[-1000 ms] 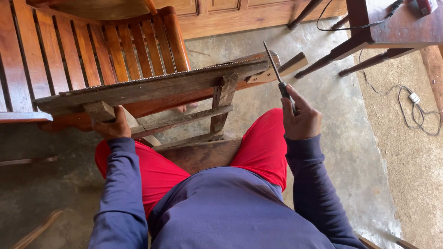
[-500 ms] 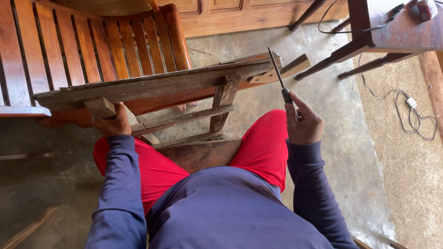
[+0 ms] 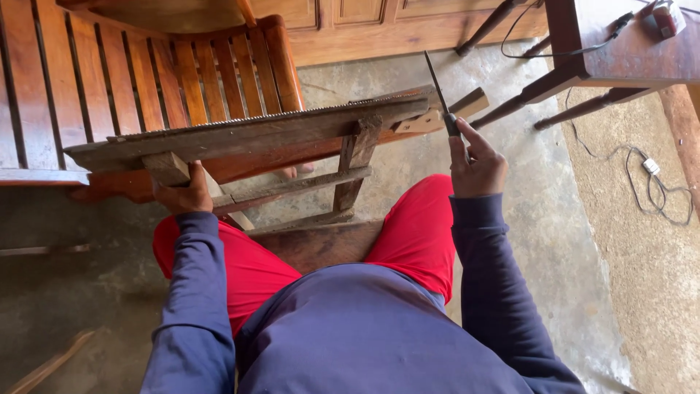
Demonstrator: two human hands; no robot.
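A hand saw (image 3: 292, 117) lies teeth-up, clamped along the top of a rough wooden frame (image 3: 248, 142) that stands in front of my knees. My left hand (image 3: 184, 195) grips a wooden block under the frame's left end. My right hand (image 3: 475, 166) holds a thin metal file (image 3: 436, 84) by its dark handle, blade pointing up and away, just right of the saw's handle end (image 3: 456, 108). The file's tip is above the saw and does not touch it.
A slatted wooden bench (image 3: 146, 73) stands behind the frame. At the upper right is a dark wooden table (image 3: 627, 51) with a cable (image 3: 656, 182) trailing onto the concrete floor. I sit on a wooden stool (image 3: 321, 244), legs in red trousers.
My right hand has risen and moved slightly forward with the file, closer to the saw's handle end. My left hand has stayed on the block.
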